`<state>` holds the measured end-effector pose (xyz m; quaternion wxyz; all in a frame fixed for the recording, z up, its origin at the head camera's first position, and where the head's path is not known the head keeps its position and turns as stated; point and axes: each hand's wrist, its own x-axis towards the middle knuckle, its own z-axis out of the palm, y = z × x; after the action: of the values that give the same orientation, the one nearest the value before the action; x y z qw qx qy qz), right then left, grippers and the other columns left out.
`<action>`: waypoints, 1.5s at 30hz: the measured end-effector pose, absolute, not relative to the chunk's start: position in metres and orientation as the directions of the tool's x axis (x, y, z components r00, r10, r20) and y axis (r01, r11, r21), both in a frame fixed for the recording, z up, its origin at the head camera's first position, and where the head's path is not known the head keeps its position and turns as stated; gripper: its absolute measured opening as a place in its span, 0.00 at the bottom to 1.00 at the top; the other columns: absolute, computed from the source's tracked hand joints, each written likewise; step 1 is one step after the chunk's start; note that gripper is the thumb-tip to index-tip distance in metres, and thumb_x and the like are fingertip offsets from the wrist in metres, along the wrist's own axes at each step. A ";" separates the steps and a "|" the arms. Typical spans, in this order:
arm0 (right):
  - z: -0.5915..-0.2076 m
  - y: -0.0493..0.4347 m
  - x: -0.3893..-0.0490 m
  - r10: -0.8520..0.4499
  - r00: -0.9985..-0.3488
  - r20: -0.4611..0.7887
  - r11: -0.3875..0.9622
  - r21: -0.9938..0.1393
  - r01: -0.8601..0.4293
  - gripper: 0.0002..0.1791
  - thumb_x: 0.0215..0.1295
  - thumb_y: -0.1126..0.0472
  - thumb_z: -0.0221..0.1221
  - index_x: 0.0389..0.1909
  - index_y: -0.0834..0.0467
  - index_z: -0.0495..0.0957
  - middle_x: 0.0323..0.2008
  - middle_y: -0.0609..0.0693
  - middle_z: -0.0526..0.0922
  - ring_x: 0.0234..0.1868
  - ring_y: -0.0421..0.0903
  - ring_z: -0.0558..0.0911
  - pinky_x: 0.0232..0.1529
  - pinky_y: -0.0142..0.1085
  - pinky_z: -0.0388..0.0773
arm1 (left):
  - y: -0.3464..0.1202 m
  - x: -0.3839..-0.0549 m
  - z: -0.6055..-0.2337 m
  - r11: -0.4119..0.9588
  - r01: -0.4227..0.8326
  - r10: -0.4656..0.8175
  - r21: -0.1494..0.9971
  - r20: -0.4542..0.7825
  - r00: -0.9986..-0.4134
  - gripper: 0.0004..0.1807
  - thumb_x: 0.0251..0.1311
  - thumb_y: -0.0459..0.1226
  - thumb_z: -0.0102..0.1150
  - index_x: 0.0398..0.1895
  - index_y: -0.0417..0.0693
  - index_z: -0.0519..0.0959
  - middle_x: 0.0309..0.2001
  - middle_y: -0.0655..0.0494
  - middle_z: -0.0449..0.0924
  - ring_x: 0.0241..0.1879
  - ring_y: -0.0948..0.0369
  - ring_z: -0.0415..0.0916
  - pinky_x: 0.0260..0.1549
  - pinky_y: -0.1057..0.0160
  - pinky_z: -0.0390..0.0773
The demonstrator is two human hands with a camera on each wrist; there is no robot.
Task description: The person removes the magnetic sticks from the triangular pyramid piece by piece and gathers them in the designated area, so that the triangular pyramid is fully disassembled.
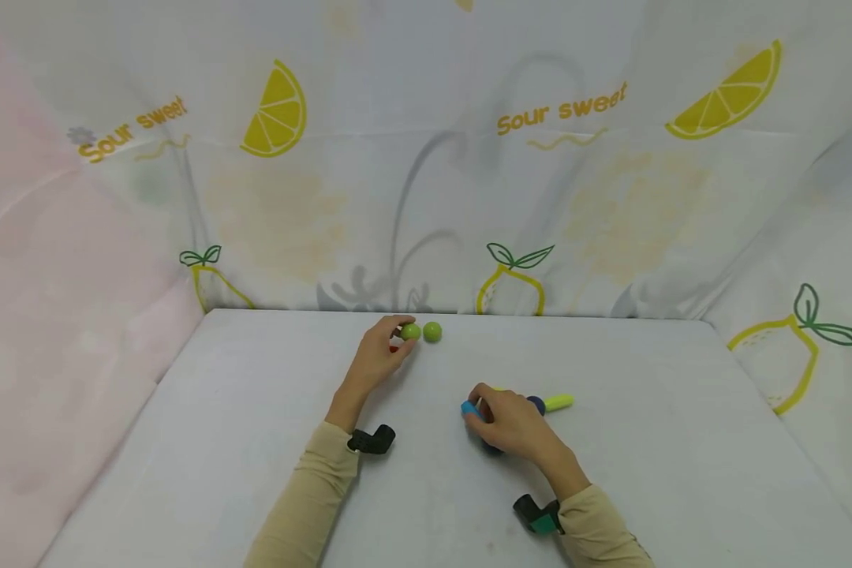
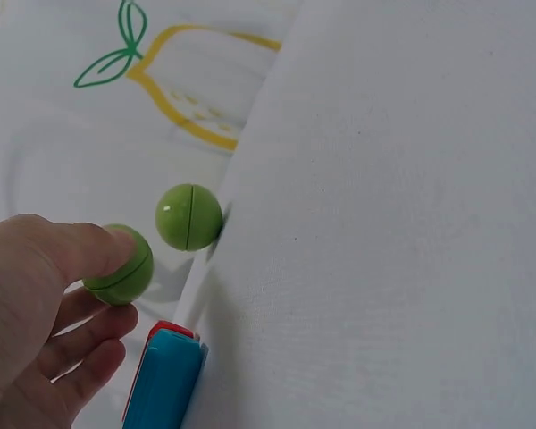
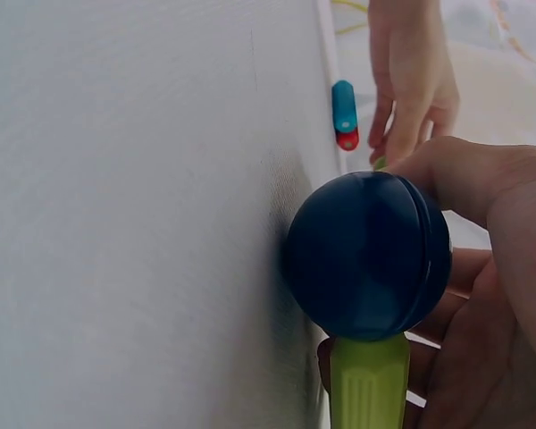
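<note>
At the table's far side my left hand [image 1: 376, 359] pinches a green ball [image 2: 129, 277] between thumb and fingers; a seam line runs round the ball. A second green ball [image 1: 432, 332] sits just right of it. Below the left fingers lie a blue stick [image 2: 165, 380] and a red stick [image 2: 180, 328], side by side. My right hand [image 1: 513, 424], nearer and to the right, pinches a light-blue piece [image 1: 471, 409] at its fingertips. Under and beside this hand are a dark-blue ball [image 3: 366, 255] and a yellow-green stick [image 3: 368, 380], close together.
Right of the right hand, another dark-blue ball [image 1: 536, 405] lies against a yellow-green stick [image 1: 559, 402]. The white table [image 1: 681, 442] ends at a lemon-print cloth [image 1: 412, 181] hanging behind it. Each wrist wears a black camera [image 1: 372, 440].
</note>
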<state>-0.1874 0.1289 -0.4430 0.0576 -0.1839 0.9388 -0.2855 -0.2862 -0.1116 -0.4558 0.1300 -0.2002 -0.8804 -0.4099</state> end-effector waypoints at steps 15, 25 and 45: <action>-0.440 0.131 -0.188 -0.421 -0.907 -0.029 0.757 -0.562 -0.334 0.10 0.66 0.53 0.55 0.44 0.52 0.75 0.23 0.38 0.75 0.23 0.34 0.71 0.26 0.29 0.68 | -0.112 -0.297 -0.454 0.698 0.407 0.228 0.589 0.356 -0.906 0.19 0.57 0.32 0.63 0.53 0.41 0.76 0.48 0.46 0.79 0.45 0.53 0.77 0.47 0.55 0.75; -0.442 0.133 -0.188 -0.437 -0.898 -0.041 0.743 -0.580 -0.335 0.11 0.67 0.53 0.54 0.45 0.52 0.75 0.24 0.38 0.75 0.23 0.34 0.72 0.26 0.29 0.69 | -0.108 -0.304 -0.455 0.751 0.349 0.234 0.560 0.268 -0.935 0.18 0.58 0.34 0.62 0.52 0.43 0.76 0.47 0.47 0.80 0.48 0.52 0.76 0.50 0.53 0.74; -0.426 0.156 -0.191 -0.541 -0.835 -0.095 0.682 -0.631 -0.370 0.17 0.69 0.54 0.53 0.53 0.58 0.76 0.37 0.43 0.81 0.38 0.39 0.78 0.39 0.33 0.75 | -0.103 -0.301 -0.453 0.777 0.360 0.254 0.516 0.267 -0.930 0.29 0.55 0.36 0.65 0.62 0.44 0.69 0.56 0.43 0.73 0.57 0.47 0.72 0.53 0.48 0.73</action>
<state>-0.1915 0.1558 -0.4264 0.1383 -0.2513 0.9066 -0.3094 -0.3005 -0.1033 -0.4527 0.0918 -0.1636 -0.9382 -0.2908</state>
